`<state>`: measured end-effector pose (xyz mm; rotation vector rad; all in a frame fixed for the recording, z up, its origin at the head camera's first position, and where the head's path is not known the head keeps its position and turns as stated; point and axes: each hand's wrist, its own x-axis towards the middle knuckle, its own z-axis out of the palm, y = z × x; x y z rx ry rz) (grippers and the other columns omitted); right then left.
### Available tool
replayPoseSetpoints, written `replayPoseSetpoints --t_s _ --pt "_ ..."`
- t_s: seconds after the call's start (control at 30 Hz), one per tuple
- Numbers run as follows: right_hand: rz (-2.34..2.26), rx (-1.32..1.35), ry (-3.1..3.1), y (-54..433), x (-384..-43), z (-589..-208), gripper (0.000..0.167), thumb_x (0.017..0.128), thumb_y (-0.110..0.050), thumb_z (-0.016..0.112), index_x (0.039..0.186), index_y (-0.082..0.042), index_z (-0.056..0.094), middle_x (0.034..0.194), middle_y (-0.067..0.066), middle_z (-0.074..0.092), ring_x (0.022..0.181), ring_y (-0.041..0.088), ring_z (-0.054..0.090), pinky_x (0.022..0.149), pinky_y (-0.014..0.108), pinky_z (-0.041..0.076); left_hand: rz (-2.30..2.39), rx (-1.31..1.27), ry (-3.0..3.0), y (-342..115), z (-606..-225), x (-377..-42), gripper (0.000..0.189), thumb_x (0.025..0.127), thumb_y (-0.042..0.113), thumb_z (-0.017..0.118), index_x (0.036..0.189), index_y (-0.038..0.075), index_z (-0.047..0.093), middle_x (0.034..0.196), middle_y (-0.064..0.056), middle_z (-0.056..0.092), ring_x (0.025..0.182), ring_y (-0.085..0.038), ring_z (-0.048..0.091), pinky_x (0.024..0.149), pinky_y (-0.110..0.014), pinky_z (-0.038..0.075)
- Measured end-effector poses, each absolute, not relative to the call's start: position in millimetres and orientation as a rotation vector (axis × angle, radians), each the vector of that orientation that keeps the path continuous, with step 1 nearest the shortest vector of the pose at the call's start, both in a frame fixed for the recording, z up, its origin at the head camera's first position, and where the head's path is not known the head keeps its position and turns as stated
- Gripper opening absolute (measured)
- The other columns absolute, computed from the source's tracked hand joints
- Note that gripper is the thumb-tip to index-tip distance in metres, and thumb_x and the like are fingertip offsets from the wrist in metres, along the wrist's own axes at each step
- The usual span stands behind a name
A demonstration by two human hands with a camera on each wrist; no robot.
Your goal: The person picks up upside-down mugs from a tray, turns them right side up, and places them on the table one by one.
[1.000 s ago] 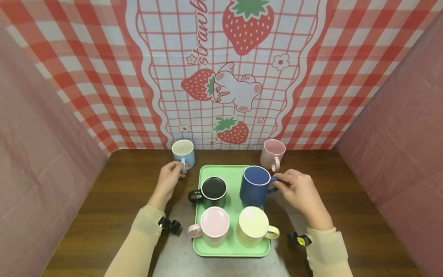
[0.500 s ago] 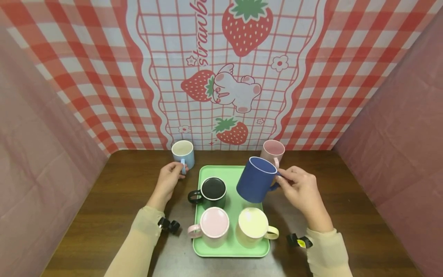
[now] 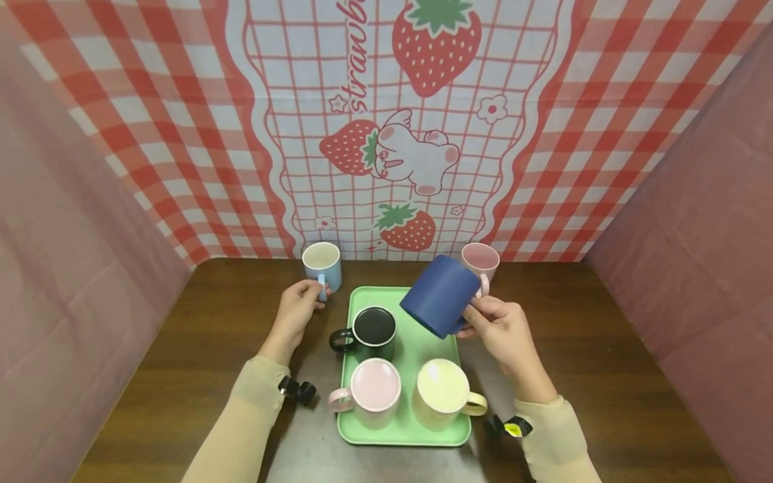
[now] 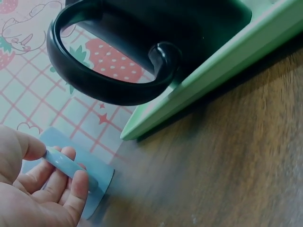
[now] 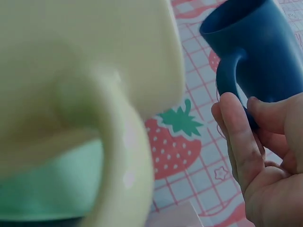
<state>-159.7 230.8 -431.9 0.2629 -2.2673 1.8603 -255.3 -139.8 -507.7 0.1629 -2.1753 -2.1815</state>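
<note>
**Navy mug (image 3: 441,295) tipped in midair, light blue mug (image 3: 330,275) standing on the worktop (image 3: 604,349)**

OK, going left to right. The left hand (image 3: 297,312) is pinching the handle of the light blue mug, thumb on one side and fingers on the other. That mug is upright near the worktop's far edge, just off the far left corner of the green tray (image 3: 413,349).

On the tray itself, the black mug (image 3: 373,339) stands about midway along the left edge, with its handle poking out past the rim. The pink mug (image 3: 376,396) is by the near left corner, handle also sticking out to the left. Then the pale yellow mug (image 3: 443,396) takes the near right corner, handle out over the right edge.

The navy mug is held over the far right part of the tray, tilted well over. You can only see its mouth from the right wrist. The right hand (image 3: 504,332) has its handle pinched between thumb and fingers.

Behind it, partly covered in the head view, a second pink mug (image 3: 481,258) sits upright near the worktop's far edge, beyond the tray's far right corner.
</note>
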Motion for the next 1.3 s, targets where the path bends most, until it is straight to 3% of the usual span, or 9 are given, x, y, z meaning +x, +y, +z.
replayPoseSetpoints --t_s 0.13,0.3,0.57,0.83,1.07,1.3 --pt "1.974 0.195 -2.25 226.2 -157.8 -430.4 0.021 0.103 0.01 0.064 0.119 0.021 0.072 0.088 0.006 0.077 0.068 0.017 0.074 0.067 0.035 0.066 -2.175 0.166 -2.164 -137.6 -504.2 -253.9 0.025 0.107 0.007 0.059 0.117 -0.013 0.07 0.112 -0.021 0.078 0.095 -0.018 0.067 0.08 -0.023 0.056" --pt "2.092 0.148 -2.22 222.6 -156.1 -427.6 0.027 0.105 0.006 0.064 0.125 0.024 0.067 0.086 0.004 0.078 0.067 0.016 0.073 0.067 0.033 0.066 -2.167 0.229 -2.145 -135.4 -499.2 -252.0 0.026 0.105 0.004 0.058 0.121 -0.015 0.066 0.113 -0.026 0.073 0.091 -0.017 0.068 0.08 -0.022 0.057" --pt "2.258 0.108 -2.182 217.0 -154.1 -423.9 0.03 0.107 0.002 0.064 0.127 0.024 0.066 0.087 0.004 0.08 0.067 0.013 0.074 0.07 0.03 0.066 -2.066 0.403 -2.101 -140.2 -485.1 -249.2 0.029 0.102 0.004 0.057 0.126 -0.009 0.065 0.104 -0.014 0.069 0.09 -0.02 0.066 0.082 -0.028 0.057" --pt "2.351 0.12 -2.163 212.5 -147.1 -419.4 0.021 0.108 0.001 0.062 0.121 0.011 0.076 0.084 0.007 0.08 0.067 0.012 0.075 0.072 0.028 0.065 -2.123 0.331 -2.075 -133.7 -465.8 -240.8 0.026 0.101 0.005 0.059 0.124 -0.009 0.065 0.101 -0.013 0.067 0.086 -0.018 0.064 0.073 -0.023 0.055" --pt "2.476 0.192 -2.108 209.0 -143.8 -419.5 0.031 0.11 0.001 0.059 0.104 -0.016 0.084 0.085 0.004 0.08 0.069 0.008 0.076 0.072 0.025 0.064 -2.236 0.254 -1.995 -120.3 -454.9 -234.4 0.02 0.1 0.003 0.06 0.116 -0.009 0.063 0.091 -0.011 0.066 0.075 -0.015 0.063 0.073 -0.025 0.057" --pt "2.569 0.115 -2.079 201.4 -144.7 -420.9 0.03 0.11 0.0 0.059 0.096 -0.012 0.082 0.083 0.003 0.077 0.07 0.007 0.075 0.072 0.023 0.064 -2.27 0.152 -1.981 -105.4 -444.4 -224.7 0.014 0.101 0.001 0.059 0.108 -0.009 0.064 0.081 -0.005 0.062 0.072 -0.016 0.061 0.067 -0.022 0.055"
